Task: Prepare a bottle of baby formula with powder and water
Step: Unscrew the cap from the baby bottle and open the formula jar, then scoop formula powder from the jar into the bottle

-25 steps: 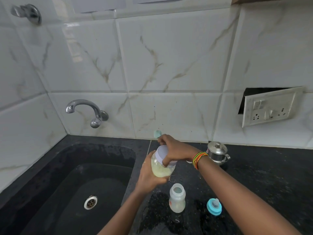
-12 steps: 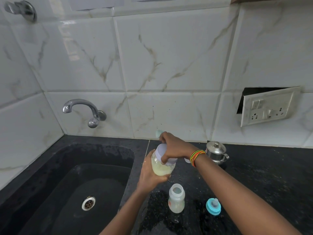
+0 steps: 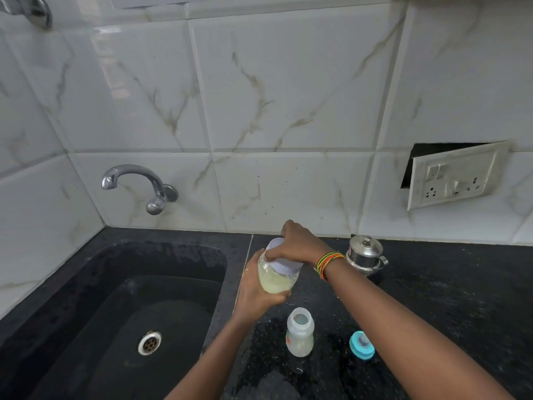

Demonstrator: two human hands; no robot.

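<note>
My left hand [image 3: 255,293] grips a clear jar of pale yellow powder [image 3: 275,280] from the left and below, held above the black counter. My right hand [image 3: 300,245] is curled over the jar's white lid [image 3: 284,265] from above. A small clear baby bottle [image 3: 300,332] stands upright and uncapped on the counter just in front of the jar. Its blue nipple cap [image 3: 362,345] lies to the bottle's right. A teal scoop seen earlier behind my right hand is hidden now.
A black sink [image 3: 121,313] with a steel drain [image 3: 149,342] fills the left; a chrome tap [image 3: 135,184] juts from the tiled wall above it. A small lidded steel pot [image 3: 365,255] stands at the back right. A loose socket plate [image 3: 455,176] hangs on the wall.
Both hands stay on the jar and lid. My right hand has shifted slightly over the lid and now covers the teal scoop behind it. The view has drifted a little.
</note>
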